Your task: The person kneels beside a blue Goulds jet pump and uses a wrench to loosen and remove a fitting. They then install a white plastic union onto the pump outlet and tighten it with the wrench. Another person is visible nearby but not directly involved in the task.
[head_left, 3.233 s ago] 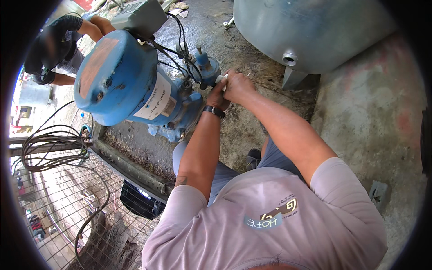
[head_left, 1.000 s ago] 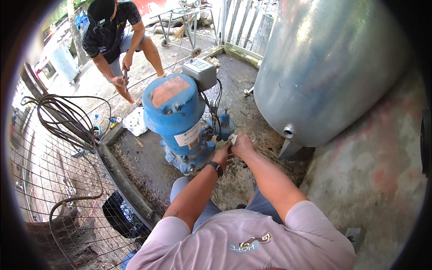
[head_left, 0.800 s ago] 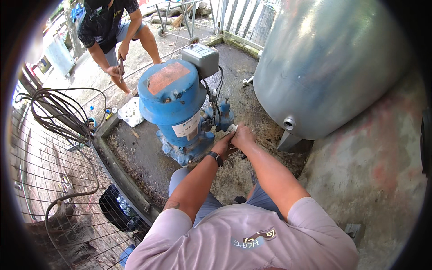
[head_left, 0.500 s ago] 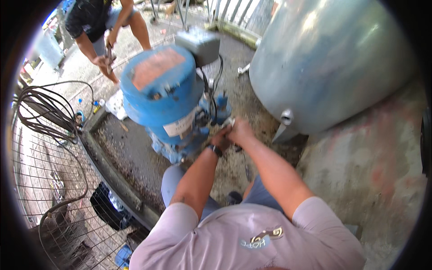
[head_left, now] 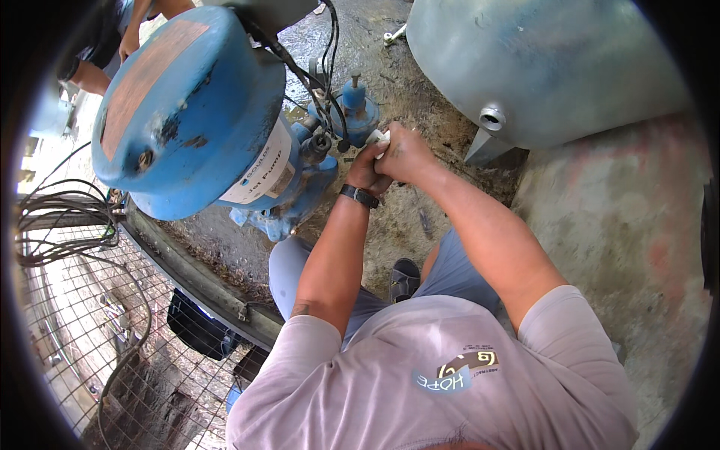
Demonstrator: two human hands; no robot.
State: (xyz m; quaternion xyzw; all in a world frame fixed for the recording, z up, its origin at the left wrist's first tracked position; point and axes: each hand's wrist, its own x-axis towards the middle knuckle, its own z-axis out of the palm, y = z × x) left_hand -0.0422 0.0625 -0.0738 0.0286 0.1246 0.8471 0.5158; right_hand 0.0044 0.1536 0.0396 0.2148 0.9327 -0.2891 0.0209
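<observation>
Both hands meet at a small white piece [head_left: 379,138], the left hand [head_left: 364,169] lower and the right hand [head_left: 407,152] beside it, with fingers curled in close on the piece; which fingertips bear it is partly hidden. It lies just beside the blue fitting [head_left: 357,112] of the pump [head_left: 217,120] — touching or apart, I cannot tell.

So little of it shows that a loose pinch could let it drop, I judge, and grit from the floor [head_left: 405,221] could then foul it. The black cables [head_left: 285,56] hang near enough that a wide wrist swing might snag them.

The floor is rough, stained concrete, wet-looking beyond the pump. A grey tank [head_left: 555,67] stands ahead to the right; on the left run a kerb [head_left: 191,259], wire mesh and a coil of cable [head_left: 64,217] — a co-worker's hand [head_left: 129,43] shows behind the pump.
</observation>
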